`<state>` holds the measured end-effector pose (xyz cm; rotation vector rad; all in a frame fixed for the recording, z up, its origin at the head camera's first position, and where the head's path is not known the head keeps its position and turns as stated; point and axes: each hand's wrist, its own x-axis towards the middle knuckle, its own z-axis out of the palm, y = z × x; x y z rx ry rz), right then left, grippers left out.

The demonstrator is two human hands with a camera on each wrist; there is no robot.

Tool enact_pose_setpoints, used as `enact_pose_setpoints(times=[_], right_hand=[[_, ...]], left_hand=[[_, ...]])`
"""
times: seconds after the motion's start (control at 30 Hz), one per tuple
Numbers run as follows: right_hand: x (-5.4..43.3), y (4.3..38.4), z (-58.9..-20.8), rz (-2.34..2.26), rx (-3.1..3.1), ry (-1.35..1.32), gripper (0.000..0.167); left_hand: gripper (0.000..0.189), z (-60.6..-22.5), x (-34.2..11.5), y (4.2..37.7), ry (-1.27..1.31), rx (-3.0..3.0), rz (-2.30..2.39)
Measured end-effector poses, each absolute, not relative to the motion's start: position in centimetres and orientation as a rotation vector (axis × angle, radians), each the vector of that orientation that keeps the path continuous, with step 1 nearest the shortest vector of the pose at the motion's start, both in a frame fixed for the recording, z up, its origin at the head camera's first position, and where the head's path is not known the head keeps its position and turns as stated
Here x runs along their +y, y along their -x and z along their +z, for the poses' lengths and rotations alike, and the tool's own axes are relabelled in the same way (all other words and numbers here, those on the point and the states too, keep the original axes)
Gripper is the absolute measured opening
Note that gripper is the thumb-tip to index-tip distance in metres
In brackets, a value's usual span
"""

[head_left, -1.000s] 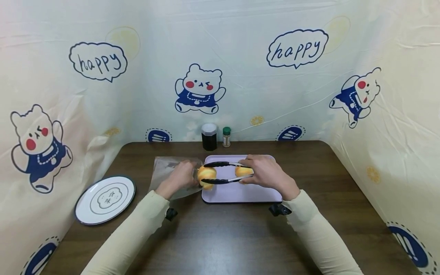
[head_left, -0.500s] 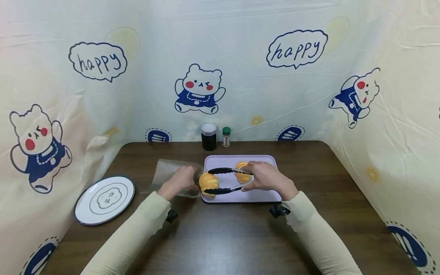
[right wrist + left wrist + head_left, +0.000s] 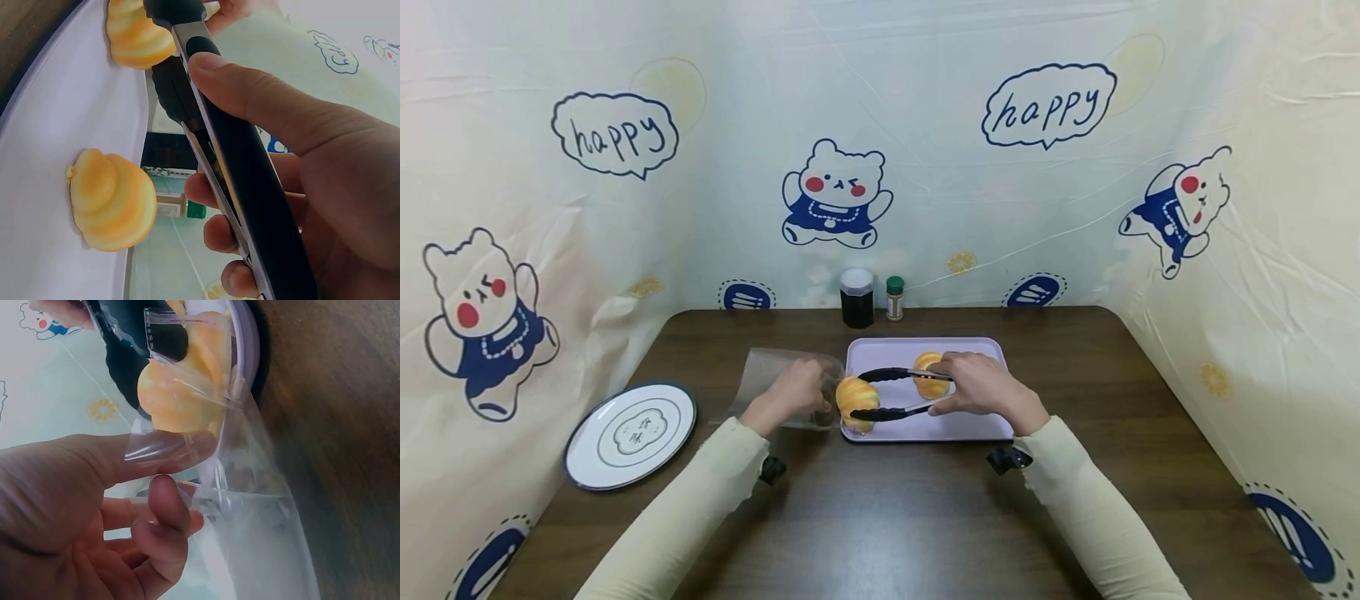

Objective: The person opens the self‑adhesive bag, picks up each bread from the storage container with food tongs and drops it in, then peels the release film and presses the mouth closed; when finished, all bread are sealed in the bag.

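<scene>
My left hand (image 3: 799, 390) pinches the mouth of a clear plastic bag (image 3: 262, 531), thumb lying inside the film in the left wrist view. The bag trails left over the table. In my right hand (image 3: 981, 383) are tongs (image 3: 234, 169) with black tips, pointing left. The tips lie on either side of a golden ridged bread roll (image 3: 856, 398) at the tray's left edge, beside the bag's mouth. Film crosses part of this roll in the left wrist view; how far it is inside I cannot tell. A second bread roll (image 3: 112, 200) lies on the lilac tray (image 3: 970, 427).
To the left stands a white plate (image 3: 658, 454) with a dark rim. Behind the tray are a dark jar (image 3: 857, 300) with a pale lid and a small green-capped shaker (image 3: 894, 298). A printed cloth hangs round the brown table (image 3: 880, 517).
The tongs and the left bread roll have shifted slightly toward me, uncovering more of the second roll. The bag has moved slightly right. Almost nothing differs over the last half second.
</scene>
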<state>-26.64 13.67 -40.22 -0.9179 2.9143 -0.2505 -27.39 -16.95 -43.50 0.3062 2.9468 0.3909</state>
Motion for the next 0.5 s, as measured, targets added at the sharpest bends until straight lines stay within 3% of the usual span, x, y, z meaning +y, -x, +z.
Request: enact_pose_setpoints(times=[0.5], right_hand=[[14.1,25.2,-37.4,-0.211,3.051,1.024,0.064]], left_hand=[[0.072,-43.0,-17.1,27.6,-0.413,3.02,0.387]])
